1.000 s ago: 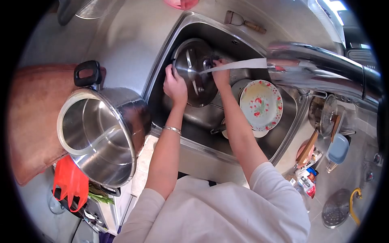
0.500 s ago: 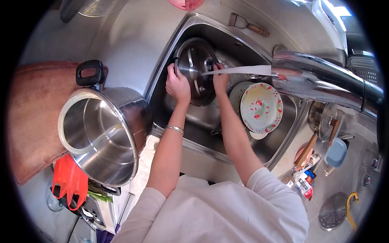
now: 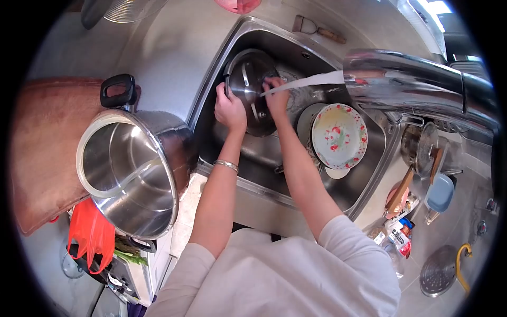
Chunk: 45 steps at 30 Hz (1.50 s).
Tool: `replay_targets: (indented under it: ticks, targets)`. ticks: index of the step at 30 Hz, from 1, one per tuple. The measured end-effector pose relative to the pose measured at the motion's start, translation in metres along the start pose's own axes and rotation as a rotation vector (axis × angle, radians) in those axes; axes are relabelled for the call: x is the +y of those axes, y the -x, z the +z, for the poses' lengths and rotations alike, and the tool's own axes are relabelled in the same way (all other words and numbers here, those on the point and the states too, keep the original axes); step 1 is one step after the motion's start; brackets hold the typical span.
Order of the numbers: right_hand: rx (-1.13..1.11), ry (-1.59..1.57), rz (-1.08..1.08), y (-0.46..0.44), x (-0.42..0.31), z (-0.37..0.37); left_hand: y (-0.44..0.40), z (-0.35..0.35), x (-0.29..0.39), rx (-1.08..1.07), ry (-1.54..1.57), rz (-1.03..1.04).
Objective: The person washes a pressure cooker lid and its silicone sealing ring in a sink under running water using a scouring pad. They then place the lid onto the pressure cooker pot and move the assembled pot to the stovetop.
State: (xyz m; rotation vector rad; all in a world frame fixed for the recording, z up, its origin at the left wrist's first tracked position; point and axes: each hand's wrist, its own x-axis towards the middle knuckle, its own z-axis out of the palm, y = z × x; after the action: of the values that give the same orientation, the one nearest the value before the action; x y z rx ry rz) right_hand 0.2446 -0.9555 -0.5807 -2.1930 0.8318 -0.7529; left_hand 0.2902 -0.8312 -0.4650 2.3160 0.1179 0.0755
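A shiny metal pot lid (image 3: 248, 79) is held tilted inside the sink, under the running water. My left hand (image 3: 231, 110) grips its left rim, thumb on the near side. My right hand (image 3: 277, 99) is closed at the right part of the lid, its bent fingers against the lid near the knob. The water stream (image 3: 311, 80) falls by those fingers and partly covers them. Right of my right forearm, a floral bowl (image 3: 339, 134) rests on other stacked dishes in the sink (image 3: 253, 158).
A large steel pot (image 3: 132, 174) with black handles lies tilted on the left, by a brown cutting board (image 3: 58, 148). The thick chrome faucet (image 3: 406, 82) reaches in from the right. A peeler (image 3: 319, 29) lies behind the sink. A red plastic bag (image 3: 91, 230) hangs lower left.
My right hand has slid from the lid's right edge inward over its face. The left hand keeps its grip on the rim. The view has shifted slightly.
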Motion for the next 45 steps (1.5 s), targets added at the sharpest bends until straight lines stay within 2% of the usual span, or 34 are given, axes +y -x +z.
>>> replay_targets:
  ticks: [2,3,6,7,10,11,14,17,20,23,26,27,30,31,34,35,38,39,42,45]
  targets:
    - [-0.068,0.023,-0.233,0.026,-0.001,-0.018,0.001,0.000,0.003,0.000,-0.012,-0.040]
    - [-0.081,0.013,-0.214,0.030,-0.005,-0.027,0.000,-0.001,0.004,0.001,0.004,-0.023]
    - [-0.049,0.035,-0.058,0.022,-0.015,-0.022,-0.001,-0.002,0.004,-0.004,0.025,0.012]
    - [0.017,0.088,-0.087,0.020,-0.016,-0.016,-0.002,-0.001,0.004,-0.007,0.021,0.009]
    - [-0.010,-0.020,0.106,0.032,-0.015,-0.020,0.000,-0.002,0.001,-0.003,0.005,0.007]
    - [-0.067,0.019,0.090,0.040,0.007,-0.019,0.000,-0.001,0.001,0.004,0.006,0.010]
    - [-0.068,0.113,0.129,0.032,0.008,-0.028,0.001,-0.002,0.001,-0.016,-0.001,0.004]
    - [0.033,0.040,0.342,0.014,0.015,-0.007,0.001,-0.006,0.005,-0.017,-0.012,-0.006]
    - [0.036,-0.071,0.221,0.023,0.014,-0.014,-0.001,-0.003,0.001,-0.010,-0.008,-0.011]
    - [-0.173,-0.233,0.523,0.026,0.005,-0.052,-0.002,-0.005,0.004,-0.020,-0.026,-0.012]
    - [0.173,0.098,0.353,0.037,-0.005,-0.065,-0.010,0.001,-0.003,-0.148,-0.144,-0.062]
    - [0.059,0.175,0.361,0.041,-0.005,-0.065,-0.009,0.000,0.001,-0.142,-0.140,-0.064]
    - [0.150,0.276,0.212,0.047,-0.011,-0.057,0.003,-0.006,0.015,-0.124,-0.089,-0.012]
    - [0.145,0.201,0.230,0.049,-0.012,-0.059,0.005,-0.013,0.019,-0.094,-0.129,-0.010]
    - [0.104,-0.089,0.348,0.052,-0.023,-0.064,0.015,-0.054,0.032,-0.096,0.033,0.054]
    - [0.059,-0.140,0.436,0.054,-0.027,-0.065,0.019,-0.066,0.035,-0.046,0.055,0.107]
    - [-0.179,-0.713,0.826,0.041,-0.043,-0.085,0.025,-0.101,0.044,-0.045,0.196,0.121]
    - [-0.129,-0.861,0.835,0.036,-0.052,-0.088,0.027,-0.107,0.044,-0.041,0.231,0.118]
    - [-0.102,-0.867,0.843,0.029,-0.077,-0.123,0.029,-0.122,0.049,-0.063,0.487,0.036]
    - [-0.032,-0.714,0.635,0.025,-0.083,-0.149,0.028,-0.125,0.034,-0.144,0.619,-0.032]
